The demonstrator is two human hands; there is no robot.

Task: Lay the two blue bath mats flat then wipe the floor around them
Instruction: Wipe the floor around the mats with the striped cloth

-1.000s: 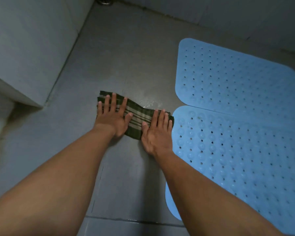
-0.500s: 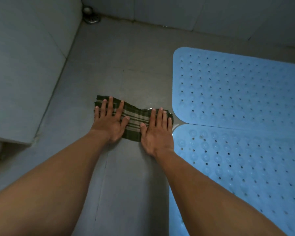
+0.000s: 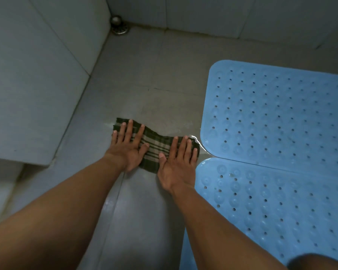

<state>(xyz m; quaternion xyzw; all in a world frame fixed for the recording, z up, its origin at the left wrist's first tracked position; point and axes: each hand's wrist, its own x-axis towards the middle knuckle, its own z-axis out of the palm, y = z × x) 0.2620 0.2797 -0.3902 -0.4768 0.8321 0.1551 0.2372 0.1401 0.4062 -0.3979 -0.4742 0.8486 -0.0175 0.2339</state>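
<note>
Two blue perforated bath mats lie flat on the grey tiled floor at the right: the far mat (image 3: 277,114) and the near mat (image 3: 271,207), their edges meeting. A dark green striped cloth (image 3: 156,147) lies spread on the floor just left of where the mats meet. My left hand (image 3: 127,145) presses flat on the cloth's left end, fingers spread. My right hand (image 3: 178,162) presses flat on its right end, close to the mats' corners. A thin film of water (image 3: 199,142) shines between the cloth and the mats.
A tiled ledge (image 3: 31,84) rises along the left. The tiled back wall (image 3: 222,14) runs across the top, with a metal floor drain (image 3: 118,26) in the corner. Bare grey floor (image 3: 148,75) stretches between the cloth and the wall. A knee (image 3: 316,263) shows at the bottom right.
The view has swung up toward the back wall, bringing the drain into sight. Both hands stay flat on the cloth, which has shifted only slightly beside the mats' corners.
</note>
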